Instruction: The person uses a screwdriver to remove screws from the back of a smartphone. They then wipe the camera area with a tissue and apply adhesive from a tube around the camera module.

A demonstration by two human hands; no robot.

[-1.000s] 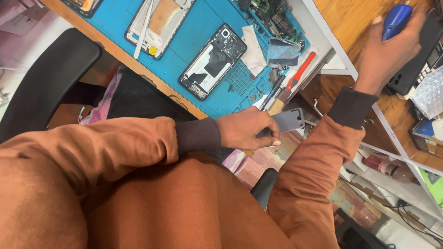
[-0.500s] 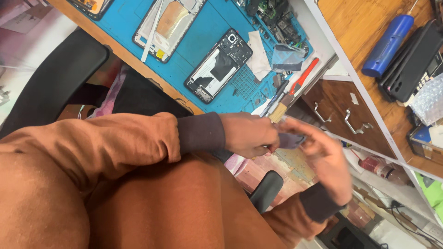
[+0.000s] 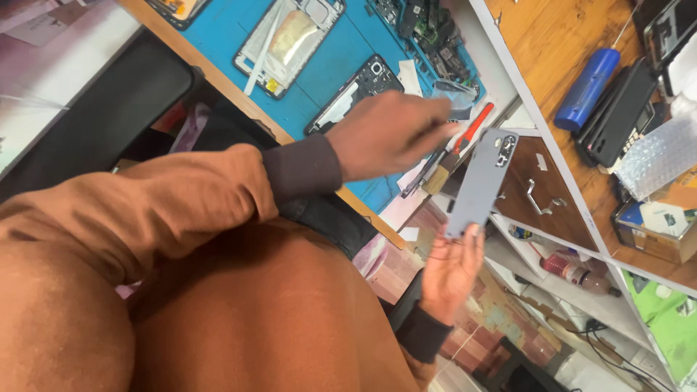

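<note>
My right hand (image 3: 449, 274) holds a grey phone back cover (image 3: 482, 183) by its lower end, upright, in front of the desk's edge. My left hand (image 3: 390, 135) stretches over the edge of the blue work mat (image 3: 218, 33), its fingertips at the tools beside a red-handled screwdriver (image 3: 475, 127) and a brush (image 3: 438, 176). The fingers are bunched and blurred, so whether they grip anything is unclear. An opened black phone (image 3: 356, 94) lies on the mat just behind that hand.
A second opened phone frame (image 3: 287, 43) lies on the mat, with a heap of small parts (image 3: 428, 29) behind it. A blue bottle (image 3: 588, 87), a black device (image 3: 617, 109) and bubble wrap (image 3: 657, 156) sit on the wooden top. A brown drawer front (image 3: 537, 196) is below; a black chair (image 3: 94, 109) is left.
My right hand came back from the blue bottle and took the grey cover from my left hand. My left hand let go and moved up to the tools on the mat.
</note>
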